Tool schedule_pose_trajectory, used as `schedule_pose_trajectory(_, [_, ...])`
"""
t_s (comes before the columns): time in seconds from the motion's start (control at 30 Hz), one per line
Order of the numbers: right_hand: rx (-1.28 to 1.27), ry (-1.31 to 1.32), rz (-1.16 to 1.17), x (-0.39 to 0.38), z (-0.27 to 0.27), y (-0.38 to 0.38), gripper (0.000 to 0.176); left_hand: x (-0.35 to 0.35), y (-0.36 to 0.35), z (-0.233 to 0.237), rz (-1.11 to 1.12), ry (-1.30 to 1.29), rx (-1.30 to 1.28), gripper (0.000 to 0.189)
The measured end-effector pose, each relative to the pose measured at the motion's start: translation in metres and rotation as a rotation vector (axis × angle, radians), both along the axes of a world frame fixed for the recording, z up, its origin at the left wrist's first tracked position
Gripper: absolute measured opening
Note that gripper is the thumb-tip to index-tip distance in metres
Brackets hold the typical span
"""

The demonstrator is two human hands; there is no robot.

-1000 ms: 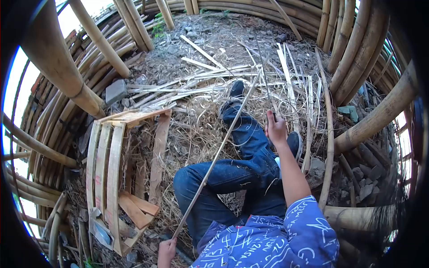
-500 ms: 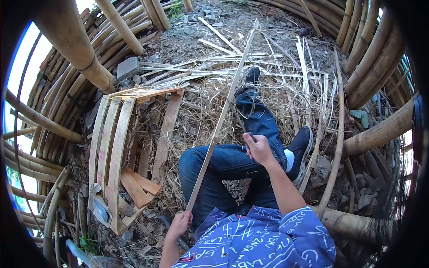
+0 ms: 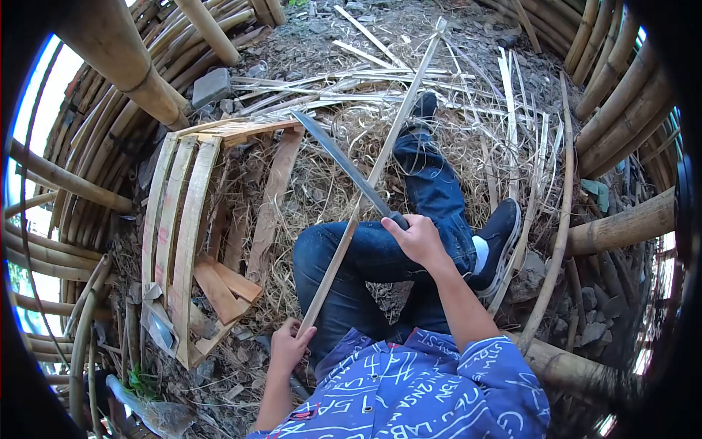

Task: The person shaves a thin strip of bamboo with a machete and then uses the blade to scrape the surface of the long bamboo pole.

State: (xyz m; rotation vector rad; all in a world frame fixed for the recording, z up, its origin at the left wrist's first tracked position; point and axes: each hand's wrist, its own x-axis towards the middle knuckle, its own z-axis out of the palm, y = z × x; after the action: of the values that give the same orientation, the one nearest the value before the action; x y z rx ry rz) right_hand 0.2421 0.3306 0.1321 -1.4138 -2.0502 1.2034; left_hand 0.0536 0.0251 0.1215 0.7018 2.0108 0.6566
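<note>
Knife (image 3: 344, 165) is clasped in the right hand (image 3: 418, 240), fingers closed round its handle (image 3: 397, 219), at centre of the head view; its blade (image 3: 327, 146) crosses the strip (image 3: 387, 150), contact uncertain. The strip's lower end is held by the curled left hand (image 3: 291, 342) at lower centre. Should the blade skid, the bent leg (image 3: 373, 252) could be cut. Since the earlier frame, the blade is swung into view toward upper left.

white-lettered blue shirt (image 3: 409, 384), dark blue jeans (image 3: 365, 247), pale tan strip (image 3: 385, 151), grey blade (image 3: 335, 156)
</note>
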Motion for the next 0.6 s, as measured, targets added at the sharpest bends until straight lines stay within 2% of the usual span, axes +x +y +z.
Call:
schedule_pose_trajectory(0.07, [-0.013, -0.014, 0.0, 0.0, 0.0, -0.001, 0.06, 0.005, 0.001, -0.001, -0.082, 0.426, 0.155, 0.028])
schedule_pose_trajectory(0.1, [-0.014, -0.037, 0.016, 0.0, 0.0, -0.001, 0.06, 0.009, 0.002, 0.0, -0.081, 0.422, 0.152, 0.028])
schedule_pose_trajectory(0.17, [-0.016, -0.067, 0.039, 0.001, 0.001, -0.001, 0.06, 0.017, 0.007, 0.012, -0.133, 0.61, 0.121, 0.029])
schedule_pose_trajectory(0.3, [-0.018, -0.145, 0.093, 0.0, 0.005, -0.003, 0.063, 0.014, 0.008, 0.019, -0.114, 0.552, -0.033, 0.031])
schedule_pose_trajectory(0.4, [0.007, -0.137, 0.093, 0.0, 0.005, -0.006, 0.062, -0.009, 0.0, 0.012, -0.038, 0.192, -0.133, 0.041])
schedule_pose_trajectory(0.43, [0.018, -0.132, 0.093, 0.001, 0.005, -0.006, 0.062, -0.014, -0.001, 0.01, -0.041, 0.191, -0.134, 0.041])
schedule_pose_trajectory(0.5, [0.007, -0.129, 0.092, 0.004, 0.006, -0.006, 0.061, -0.02, -0.004, 0.006, -0.091, 0.165, -0.302, 0.046])
schedule_pose_trajectory(0.6, [-0.01, -0.112, 0.096, 0.007, 0.009, -0.006, 0.061, -0.014, -0.004, 0.007, -0.061, 0.203, -0.273, 0.049])
